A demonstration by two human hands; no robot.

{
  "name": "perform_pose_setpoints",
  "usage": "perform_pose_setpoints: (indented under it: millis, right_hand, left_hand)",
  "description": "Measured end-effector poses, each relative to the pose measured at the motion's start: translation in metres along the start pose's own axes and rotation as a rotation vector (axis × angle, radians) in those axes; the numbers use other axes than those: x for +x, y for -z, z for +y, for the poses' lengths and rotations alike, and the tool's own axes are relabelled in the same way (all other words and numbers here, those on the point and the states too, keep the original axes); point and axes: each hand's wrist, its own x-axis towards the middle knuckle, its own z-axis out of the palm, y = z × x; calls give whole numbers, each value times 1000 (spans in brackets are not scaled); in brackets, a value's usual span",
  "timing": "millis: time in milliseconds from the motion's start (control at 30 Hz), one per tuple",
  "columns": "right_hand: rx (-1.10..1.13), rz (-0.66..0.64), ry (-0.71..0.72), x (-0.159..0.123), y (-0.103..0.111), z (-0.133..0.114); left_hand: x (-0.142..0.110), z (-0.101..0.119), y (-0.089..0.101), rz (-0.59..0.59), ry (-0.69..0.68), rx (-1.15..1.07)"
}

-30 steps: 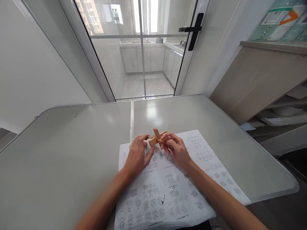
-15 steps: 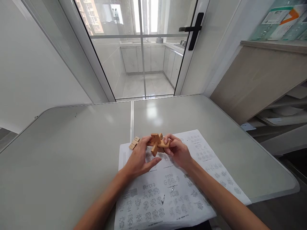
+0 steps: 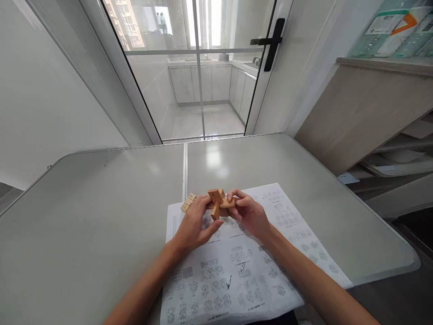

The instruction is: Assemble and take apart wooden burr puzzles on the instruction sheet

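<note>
A wooden burr puzzle (image 3: 216,204) of interlocking numbered sticks is held just above the printed sheet, between both hands. My right hand (image 3: 249,212) pinches its right-hand stick between thumb and fingers. My left hand (image 3: 195,222) curls its fingers round the far left side of the puzzle, while its thumb lies apart near the front stick's lower end. Those left fingertips are partly hidden behind the wood. Just left of that hand, loose wooden pieces (image 3: 188,203) with marks on them rest at the sheet's far left corner.
A large paper sheet (image 3: 246,280) with puzzle drawings covers the near middle of the grey table (image 3: 84,216). Beyond the table stands a glass door (image 3: 203,90) with a black handle (image 3: 273,44). At the right is a shelf unit (image 3: 355,108) with plastic bottles (image 3: 389,27) on top.
The puzzle has shifted slightly left in my hands, and its upright stick now leans more to the left. Both hands keep their hold.
</note>
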Motion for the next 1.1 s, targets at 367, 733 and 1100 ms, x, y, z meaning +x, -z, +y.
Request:
perform_pose_setpoints:
  millis: [367,733,1100]
  right_hand:
    - [-45,29,-6,1,0,2]
    - [-75,-63,-49,1,4,8]
    - [-113,-93,-75,0,2,4]
  left_hand:
    - [-2,0,-1,-3,86,-80]
    - [-2,2,2,-95,90,-118]
    - [-5,-2,0,-136,166,-145]
